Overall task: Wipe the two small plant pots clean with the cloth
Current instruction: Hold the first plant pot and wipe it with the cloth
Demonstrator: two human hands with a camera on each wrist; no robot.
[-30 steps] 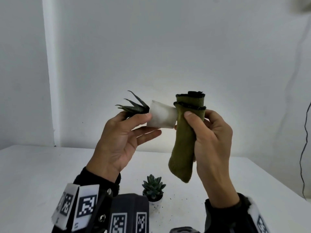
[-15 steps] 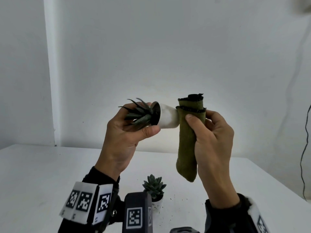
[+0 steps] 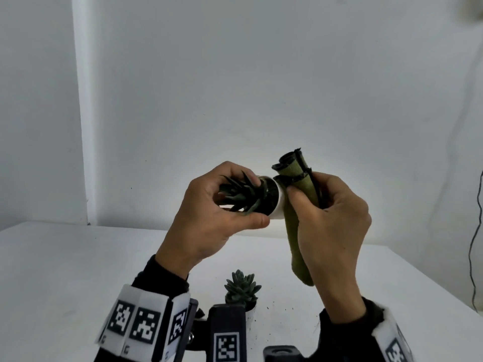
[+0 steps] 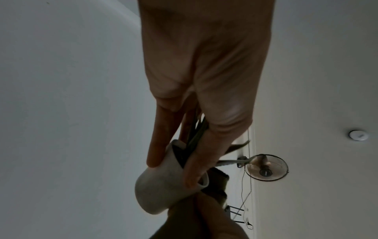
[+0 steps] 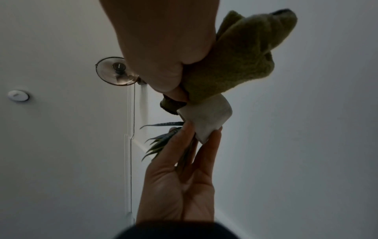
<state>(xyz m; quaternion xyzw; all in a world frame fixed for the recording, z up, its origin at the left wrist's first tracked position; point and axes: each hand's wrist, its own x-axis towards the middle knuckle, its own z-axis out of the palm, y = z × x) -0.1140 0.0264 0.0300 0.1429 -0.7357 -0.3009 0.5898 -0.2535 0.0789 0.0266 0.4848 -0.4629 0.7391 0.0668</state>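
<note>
My left hand [image 3: 209, 212] holds a small white pot [image 3: 279, 205] up in the air by its rim, tipped on its side, its spiky dark plant [image 3: 240, 194] pointing toward me. In the left wrist view the pot [image 4: 161, 187] is pinched between thumb and fingers. My right hand [image 3: 329, 223] grips a folded olive-green cloth [image 3: 295, 231] and presses it against the pot's base. The right wrist view shows the cloth [image 5: 235, 64] wrapped over the pot [image 5: 206, 116]. A second small pot with a rosette succulent [image 3: 241, 290] stands on the white table [image 3: 65, 270] below, partly hidden by my wrist camera.
Specks of soil [image 3: 282, 307] lie on the table right of the standing pot. A white wall rises behind the table. A black cable [image 3: 474, 244] hangs at the far right. The table's right edge runs diagonally near that cable.
My left hand has turned the pot so its plant now faces me, and shifted its hold to the rim. The right hand with the cloth has tilted and closed in over the pot's base.
</note>
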